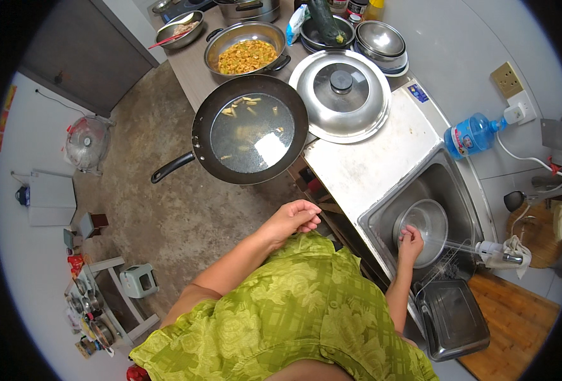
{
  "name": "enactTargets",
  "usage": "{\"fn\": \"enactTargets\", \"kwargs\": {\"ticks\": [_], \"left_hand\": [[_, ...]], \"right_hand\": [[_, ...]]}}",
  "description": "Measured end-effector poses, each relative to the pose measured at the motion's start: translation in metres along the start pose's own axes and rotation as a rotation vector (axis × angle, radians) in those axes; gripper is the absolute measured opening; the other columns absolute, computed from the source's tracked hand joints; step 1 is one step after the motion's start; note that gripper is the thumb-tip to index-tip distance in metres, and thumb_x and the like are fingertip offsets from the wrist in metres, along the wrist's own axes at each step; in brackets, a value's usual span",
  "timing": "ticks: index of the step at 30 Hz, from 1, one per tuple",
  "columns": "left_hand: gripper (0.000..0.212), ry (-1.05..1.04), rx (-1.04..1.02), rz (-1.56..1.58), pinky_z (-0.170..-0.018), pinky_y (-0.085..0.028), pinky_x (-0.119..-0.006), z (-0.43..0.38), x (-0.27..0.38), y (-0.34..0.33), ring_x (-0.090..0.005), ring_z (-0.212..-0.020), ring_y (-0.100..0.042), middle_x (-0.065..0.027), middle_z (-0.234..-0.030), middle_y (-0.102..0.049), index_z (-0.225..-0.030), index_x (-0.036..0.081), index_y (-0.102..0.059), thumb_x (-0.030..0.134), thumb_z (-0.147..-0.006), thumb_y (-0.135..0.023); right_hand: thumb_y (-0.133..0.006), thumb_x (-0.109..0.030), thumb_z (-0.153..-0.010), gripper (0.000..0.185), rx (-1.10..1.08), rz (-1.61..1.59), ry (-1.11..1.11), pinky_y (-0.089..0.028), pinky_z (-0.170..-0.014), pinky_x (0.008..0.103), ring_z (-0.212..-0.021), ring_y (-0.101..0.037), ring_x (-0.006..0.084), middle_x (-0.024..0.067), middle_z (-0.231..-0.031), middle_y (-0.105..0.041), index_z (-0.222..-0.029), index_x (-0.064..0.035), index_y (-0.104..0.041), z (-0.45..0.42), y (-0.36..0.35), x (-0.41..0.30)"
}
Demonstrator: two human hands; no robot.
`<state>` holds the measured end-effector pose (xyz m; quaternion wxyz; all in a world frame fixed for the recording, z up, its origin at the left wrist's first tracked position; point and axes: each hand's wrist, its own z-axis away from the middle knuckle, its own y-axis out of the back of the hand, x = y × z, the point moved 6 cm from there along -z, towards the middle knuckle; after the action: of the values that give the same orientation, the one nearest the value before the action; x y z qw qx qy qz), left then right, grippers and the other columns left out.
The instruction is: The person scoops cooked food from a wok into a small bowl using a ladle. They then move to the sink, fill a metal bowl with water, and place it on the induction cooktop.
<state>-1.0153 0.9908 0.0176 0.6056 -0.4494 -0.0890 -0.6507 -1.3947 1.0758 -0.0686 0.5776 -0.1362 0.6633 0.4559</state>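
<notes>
My right hand [411,242] is over the metal bowl [431,224] in the stainless steel sink [381,219]; its fingers are curled, and what they may hold cannot be made out. Water runs from the faucet [500,255] towards the bowl. My left hand [300,217] hangs before my green patterned shirt [300,305], fingers loosely bent, no object visible in it. Ahead, a black frying pan [252,128] holds clear liquid with pale strips in it. A steel lid with a glass centre [378,102] lies to its right.
A two-handled pan of diced food [247,56] and a bowl with a red utensil [181,35] stand behind. A dark green squash [326,24] rests in a bowl. Stacked bowls [381,40] and a blue plastic bottle [471,135] are near the wall. A rectangular metal pan [457,319] sits beside the sink.
</notes>
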Motion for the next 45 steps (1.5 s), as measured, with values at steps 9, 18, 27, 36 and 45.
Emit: {"fn": "enactTargets", "kwargs": {"ticks": [9, 18, 27, 36, 45], "left_hand": [[0.016, 0.013, -0.008, -0.011, -0.069, -0.047, -0.021, -0.009, -0.008, 0.0, -0.0071, -0.075, -0.057, -0.0016, -0.087, -0.061, -0.103, 0.006, -0.056, 0.018, -0.093, -0.053], [0.011, -0.03, -0.022, -0.045, -0.067, -0.048, -0.021, -0.009, -0.005, -0.006, -0.0076, -0.072, -0.056, -0.001, -0.08, -0.061, -0.092, 0.005, -0.061, 0.016, -0.09, -0.057], [0.011, -0.106, 0.008, -0.032, -0.065, -0.046, -0.022, -0.005, 0.005, -0.008, -0.0072, -0.067, -0.053, -0.0002, -0.075, -0.059, -0.086, 0.005, -0.062, 0.016, -0.088, -0.061], [0.012, -0.154, 0.0, -0.012, -0.059, -0.041, -0.019, 0.001, 0.006, -0.007, -0.0047, -0.063, -0.049, 0.0025, -0.069, -0.056, -0.08, 0.007, -0.059, 0.015, -0.088, -0.061], [0.021, -0.21, 0.024, -0.051, -0.053, -0.034, -0.019, 0.002, 0.005, -0.007, -0.0039, -0.057, -0.04, 0.0058, -0.064, -0.048, -0.072, 0.01, -0.053, 0.02, -0.087, -0.062]], "right_hand": [[-0.048, 0.0, -0.085, 0.018, -0.018, 0.001, -0.036, -0.047, -0.055, 0.0226, -0.059, -0.055, 0.0104, 0.0087, -0.078, -0.062, -0.098, 0.0025, -0.061, -0.005, 0.001, 0.008], [-0.047, 0.0, -0.085, 0.019, -0.038, 0.008, -0.061, -0.048, -0.057, 0.0234, -0.061, -0.055, 0.011, 0.0085, -0.078, -0.062, -0.097, 0.0031, -0.061, -0.004, 0.002, 0.01], [-0.047, 0.0, -0.085, 0.019, -0.042, 0.065, -0.042, -0.048, -0.058, 0.0244, -0.06, -0.057, 0.0125, 0.0093, -0.077, -0.062, -0.097, 0.0036, -0.061, 0.001, 0.002, 0.004], [-0.046, 0.0, -0.084, 0.02, -0.052, 0.096, -0.048, -0.048, -0.057, 0.0244, -0.06, -0.057, 0.0126, 0.0091, -0.076, -0.062, -0.096, 0.0038, -0.061, 0.006, 0.001, 0.006], [-0.047, 0.0, -0.085, 0.019, -0.039, 0.097, -0.036, -0.046, -0.054, 0.0231, -0.057, -0.055, 0.0112, 0.0081, -0.074, -0.061, -0.096, 0.004, -0.061, 0.01, 0.003, 0.005]]}}
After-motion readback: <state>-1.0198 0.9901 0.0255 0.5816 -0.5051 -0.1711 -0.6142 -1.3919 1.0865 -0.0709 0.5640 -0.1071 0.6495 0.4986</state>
